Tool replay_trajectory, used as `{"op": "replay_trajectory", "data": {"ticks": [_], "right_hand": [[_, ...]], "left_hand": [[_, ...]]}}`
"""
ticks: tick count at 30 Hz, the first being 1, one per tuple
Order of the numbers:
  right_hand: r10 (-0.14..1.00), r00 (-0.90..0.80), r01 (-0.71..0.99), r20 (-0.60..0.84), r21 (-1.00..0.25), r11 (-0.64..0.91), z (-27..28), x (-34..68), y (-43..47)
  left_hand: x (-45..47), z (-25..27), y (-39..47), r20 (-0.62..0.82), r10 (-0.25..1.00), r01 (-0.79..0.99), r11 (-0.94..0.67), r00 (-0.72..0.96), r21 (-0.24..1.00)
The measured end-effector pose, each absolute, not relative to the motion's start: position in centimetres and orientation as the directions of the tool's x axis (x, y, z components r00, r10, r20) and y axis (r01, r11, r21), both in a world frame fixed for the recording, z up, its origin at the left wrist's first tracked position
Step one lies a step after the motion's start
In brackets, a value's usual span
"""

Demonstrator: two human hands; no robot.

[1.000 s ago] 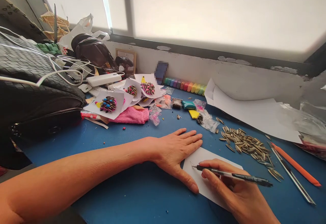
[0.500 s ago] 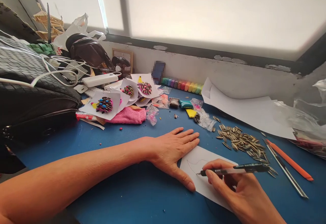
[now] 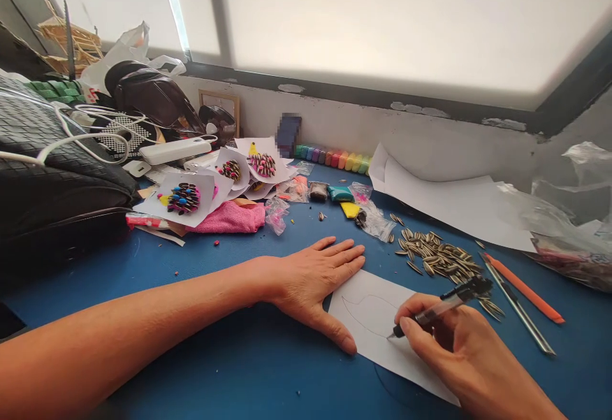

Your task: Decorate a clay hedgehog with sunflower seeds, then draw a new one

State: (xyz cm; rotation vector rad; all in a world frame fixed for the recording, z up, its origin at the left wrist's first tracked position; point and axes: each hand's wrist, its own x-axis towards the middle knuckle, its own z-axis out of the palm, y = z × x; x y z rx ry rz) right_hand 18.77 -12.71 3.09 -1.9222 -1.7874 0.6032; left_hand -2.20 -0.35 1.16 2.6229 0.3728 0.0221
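Observation:
A sheet of white paper (image 3: 370, 289) lies on the blue table, bearing a thin curved outline with a pointed end at the left. My left hand (image 3: 318, 286) is flat with fingers spread, its thumb and fingertips along the sheet's left side. In my right hand (image 3: 454, 343) is a black pen (image 3: 437, 308) with a clear barrel, its tip touching the paper at the lower end of the line. Part of the sheet is hidden under the right hand. Just beyond it lies a heap of striped sunflower seeds (image 3: 435, 254).
An orange tool (image 3: 526, 289) and a silver craft knife (image 3: 519, 308) lie at right. Clay packets (image 3: 340, 194) and a row of coloured clay (image 3: 335, 157) sit at the back. Seed-covered figures on paper (image 3: 184, 198), a pink towel (image 3: 234, 217) and a black bag (image 3: 57, 184) stand left.
My right hand has moved the pen right and slightly down across the paper, and the drawn line is longer. The left hand stays on the sheet. The view has shifted slightly.

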Motion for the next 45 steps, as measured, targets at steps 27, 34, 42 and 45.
{"op": "replay_trajectory", "data": {"ticks": [27, 34, 42, 45], "right_hand": [[0.997, 0.076, 0.832, 0.000, -0.551, -0.064, 4.0, 20.9, -12.2], [0.996, 0.077, 0.827, 0.037, -0.560, -0.042, 3.6, 21.1, -12.4], [0.994, 0.099, 0.837, 0.046, -0.544, -0.058, 3.0, 21.2, -12.5], [0.996, 0.081, 0.840, 0.030, -0.540, -0.052, 3.0, 21.3, -12.5]], "left_hand": [[-2.1, 0.7, 0.0, -0.056, 0.252, 0.250, -0.860, 0.966, 0.445], [-2.1, 0.9, 0.0, -0.053, 0.254, 0.250, -0.859, 0.966, 0.446], [-2.2, 0.8, -0.1, -0.048, 0.258, 0.252, -0.858, 0.965, 0.449], [-2.2, 0.9, -0.1, -0.058, 0.259, 0.257, -0.856, 0.964, 0.450]]}}
